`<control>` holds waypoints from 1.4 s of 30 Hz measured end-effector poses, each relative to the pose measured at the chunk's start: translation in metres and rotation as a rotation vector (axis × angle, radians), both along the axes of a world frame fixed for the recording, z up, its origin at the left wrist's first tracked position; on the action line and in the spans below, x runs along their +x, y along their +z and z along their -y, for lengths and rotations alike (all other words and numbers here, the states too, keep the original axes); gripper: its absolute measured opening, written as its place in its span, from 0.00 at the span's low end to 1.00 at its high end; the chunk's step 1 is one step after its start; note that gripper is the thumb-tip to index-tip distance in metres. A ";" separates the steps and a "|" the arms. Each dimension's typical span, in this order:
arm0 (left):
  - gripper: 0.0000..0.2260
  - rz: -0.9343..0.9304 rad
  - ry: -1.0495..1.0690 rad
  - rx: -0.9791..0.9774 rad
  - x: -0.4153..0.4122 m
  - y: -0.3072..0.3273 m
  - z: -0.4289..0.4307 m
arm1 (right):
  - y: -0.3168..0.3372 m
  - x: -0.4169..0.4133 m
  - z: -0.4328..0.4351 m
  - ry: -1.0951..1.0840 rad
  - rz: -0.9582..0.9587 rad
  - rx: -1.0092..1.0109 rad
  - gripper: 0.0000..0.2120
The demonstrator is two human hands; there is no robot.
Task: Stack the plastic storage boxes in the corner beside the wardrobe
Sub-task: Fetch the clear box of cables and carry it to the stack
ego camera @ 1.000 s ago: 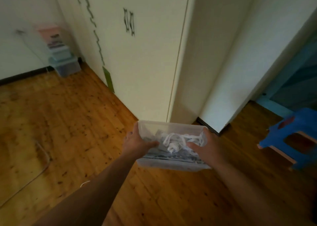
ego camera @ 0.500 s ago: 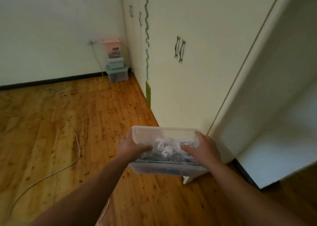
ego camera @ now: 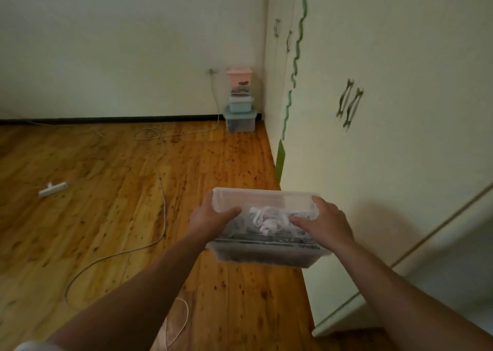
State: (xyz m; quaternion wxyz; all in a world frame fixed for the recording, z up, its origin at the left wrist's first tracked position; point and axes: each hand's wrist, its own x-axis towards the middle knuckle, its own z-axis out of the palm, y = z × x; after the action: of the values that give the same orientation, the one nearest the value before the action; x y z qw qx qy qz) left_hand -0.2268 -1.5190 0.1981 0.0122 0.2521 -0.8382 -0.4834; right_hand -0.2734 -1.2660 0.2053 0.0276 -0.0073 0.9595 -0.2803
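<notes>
I carry a clear plastic storage box (ego camera: pixel 264 253) with white cords inside, held in front of me above the floor. My left hand (ego camera: pixel 210 220) grips its left rim, thumb over the edge. My right hand (ego camera: pixel 324 224) grips its right rim. Far ahead, in the corner beside the cream wardrobe (ego camera: pixel 373 110), stands a stack of boxes (ego camera: pixel 240 102): a clear one with a teal lid at the bottom, a pale blue one above it, and a pink one on top.
A thin white cable (ego camera: pixel 160 190) snakes across the wooden floor from a wall socket (ego camera: pixel 211 71). A small white T-shaped piece (ego camera: pixel 52 189) lies on the floor at left. The wardrobe front runs along my right side.
The view has swung left, so the corner stack now sits ahead near the middle and looks closer. Both hands still hold the clear box the same way.
</notes>
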 end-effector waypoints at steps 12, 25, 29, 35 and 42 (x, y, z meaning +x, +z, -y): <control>0.34 -0.003 0.048 0.000 -0.138 0.008 0.084 | 0.021 -0.142 0.083 0.048 0.012 0.002 0.37; 0.31 -0.037 0.051 -0.019 -0.269 0.023 0.180 | 0.038 -0.272 0.180 0.049 -0.007 -0.022 0.37; 0.32 -0.030 0.082 -0.003 -0.304 0.021 0.194 | 0.036 -0.311 0.195 0.062 -0.007 -0.025 0.38; 0.33 -0.012 0.137 -0.038 -0.368 0.014 0.204 | 0.026 -0.384 0.207 0.104 0.004 -0.029 0.38; 0.32 -0.013 0.180 -0.063 -0.464 0.002 0.201 | 0.021 -0.492 0.205 0.153 0.013 -0.004 0.38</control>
State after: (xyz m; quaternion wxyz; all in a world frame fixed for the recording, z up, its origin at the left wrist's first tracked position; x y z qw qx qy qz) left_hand -0.6907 -1.7198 0.2003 0.0688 0.3227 -0.8268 -0.4556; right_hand -0.7652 -1.4711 0.2261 0.0549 -0.0789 0.9554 -0.2792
